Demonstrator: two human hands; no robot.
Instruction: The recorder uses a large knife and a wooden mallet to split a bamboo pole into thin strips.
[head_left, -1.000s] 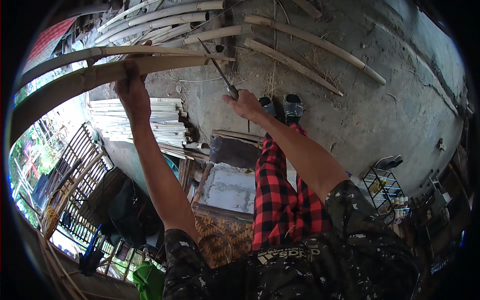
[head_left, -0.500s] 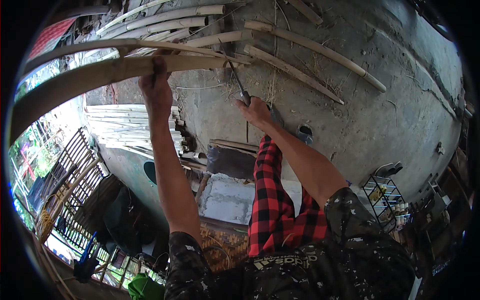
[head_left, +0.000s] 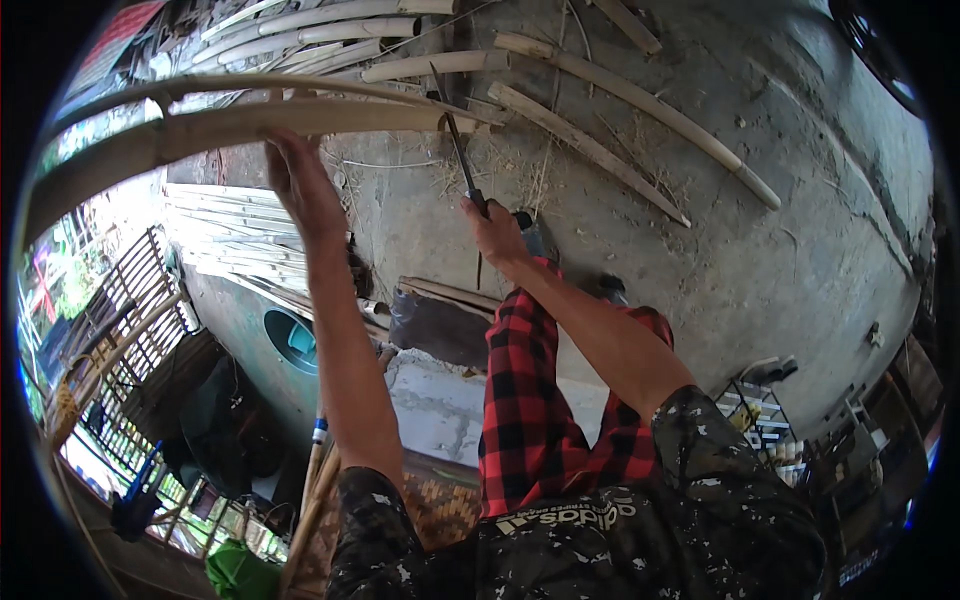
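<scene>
A long split bamboo piece [head_left: 230,133] runs from the left edge to the middle, with a thinner bamboo strip [head_left: 300,84] along its far side. My left hand [head_left: 308,190] is closed loosely around the wide piece from below; part of its fingers is hidden behind the bamboo. My right hand [head_left: 496,232] grips the dark handle of a long knife [head_left: 458,150]. Its narrow blade points away from me and crosses the bamboo near its right end. Whether the blade is in the bamboo or just against it I cannot tell.
Several bamboo lengths [head_left: 640,98] lie on the concrete floor [head_left: 800,220] beyond my hands. A stack of pale bamboo slats [head_left: 230,235] lies at the left. Below it is a teal basin [head_left: 290,340]. A wire rack [head_left: 755,415] stands at the right.
My left hand has slid slightly left along the bamboo, its grip looser. My right hand and the knife have shifted a little left. The view has turned slightly, bringing the basin into sight.
</scene>
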